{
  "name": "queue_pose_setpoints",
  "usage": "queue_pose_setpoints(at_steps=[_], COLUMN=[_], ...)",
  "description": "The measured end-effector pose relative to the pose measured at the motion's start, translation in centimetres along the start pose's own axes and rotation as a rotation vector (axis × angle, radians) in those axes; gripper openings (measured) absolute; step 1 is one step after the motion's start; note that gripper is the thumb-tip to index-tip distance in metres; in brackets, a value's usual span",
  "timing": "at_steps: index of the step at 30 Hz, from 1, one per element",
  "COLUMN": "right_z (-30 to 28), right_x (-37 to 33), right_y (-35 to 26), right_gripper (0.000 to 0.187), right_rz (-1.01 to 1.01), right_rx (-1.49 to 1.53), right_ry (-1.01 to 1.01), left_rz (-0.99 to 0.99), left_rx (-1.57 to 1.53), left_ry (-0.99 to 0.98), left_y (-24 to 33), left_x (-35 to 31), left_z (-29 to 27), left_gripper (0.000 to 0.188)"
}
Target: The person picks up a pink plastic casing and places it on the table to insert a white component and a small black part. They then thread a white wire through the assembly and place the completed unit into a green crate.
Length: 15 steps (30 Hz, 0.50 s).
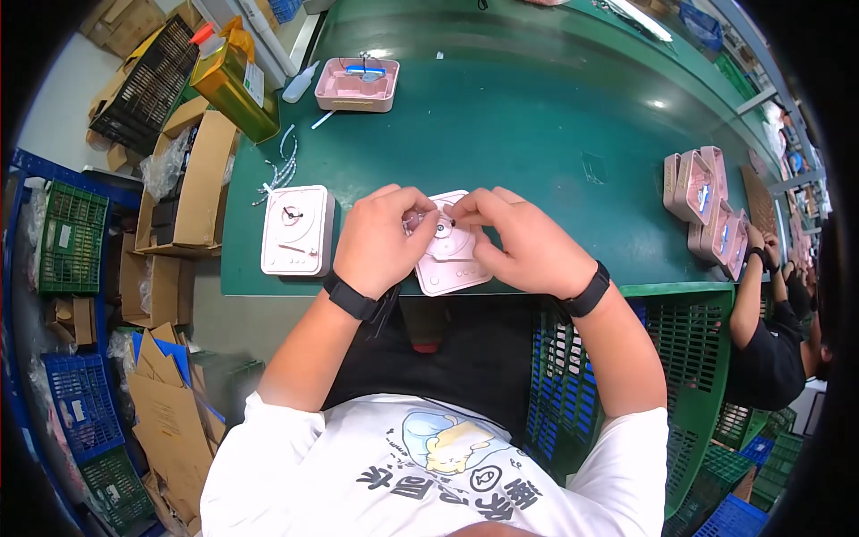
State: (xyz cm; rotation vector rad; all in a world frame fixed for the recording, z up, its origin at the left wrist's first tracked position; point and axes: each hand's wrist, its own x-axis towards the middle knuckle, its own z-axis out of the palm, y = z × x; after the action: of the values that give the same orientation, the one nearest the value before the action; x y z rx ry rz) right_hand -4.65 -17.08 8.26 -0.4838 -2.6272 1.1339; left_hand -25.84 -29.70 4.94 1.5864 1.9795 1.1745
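Note:
A pale pink, flat device casing shaped like a small record player (455, 274) lies slightly turned at the table's near edge. Both hands are over its upper half. My left hand (380, 234) has thumb and forefinger closed beside the round hub; what they pinch is mostly hidden. From the other side my right hand (530, 240) reaches in, its fingertips closed at a small dark piece near the hub, too small to name. A second casing of the same kind (293, 234), with a round dial and an arm on its face, lies left of my left hand.
On the green table (501, 116) are an open pink shell (358, 88), a squeeze bottle (300, 83), a yellow-green metal can (234, 89) and loose wires (284, 170). Stacked pink shells (702, 201) stand right, near another person's arm (750, 291). Green crates (684, 358) stand below.

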Motion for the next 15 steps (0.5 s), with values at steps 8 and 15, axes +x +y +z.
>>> queue_pose_setpoints(at_steps=[8, 15], right_z=[0.2, 1.0], right_x=[-0.1, -0.6], right_y=[0.1, -1.6], right_gripper=[0.037, 0.042], right_rz=[-0.028, -0.03], right_rx=[-0.008, -0.21], right_ry=[0.03, 0.053], left_rz=[-0.001, -0.085], left_rx=[0.02, -0.048], left_ry=[0.02, -0.005], left_y=[0.1, -0.2], left_x=[-0.3, -1.6], left_z=[0.0, -1.3], left_gripper=[0.011, 0.015])
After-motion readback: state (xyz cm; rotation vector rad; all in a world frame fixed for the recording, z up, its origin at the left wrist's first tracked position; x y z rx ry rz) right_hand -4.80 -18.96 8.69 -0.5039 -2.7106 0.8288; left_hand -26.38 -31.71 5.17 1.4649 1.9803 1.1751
